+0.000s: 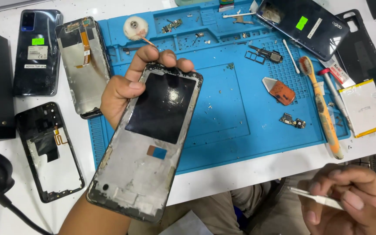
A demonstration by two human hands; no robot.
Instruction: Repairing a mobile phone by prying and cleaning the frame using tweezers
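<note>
while the left hand (pixel 125 89) grips a stripped phone frame (pixel 146 139) at centre, tilted up for inspection, spare parts lie on the blue mat (pixel 223 126). at lower right, the right hand (pixel 344 200) pinches tweezers (pixel 323 200), held ready clear of the mat.

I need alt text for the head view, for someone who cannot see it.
The left hand holds a stripped phone frame up over a blue repair mat, while the right hand holds tweezers below the table edge. A toothbrush, battery, small parts and other opened phones lie around the mat.
</note>
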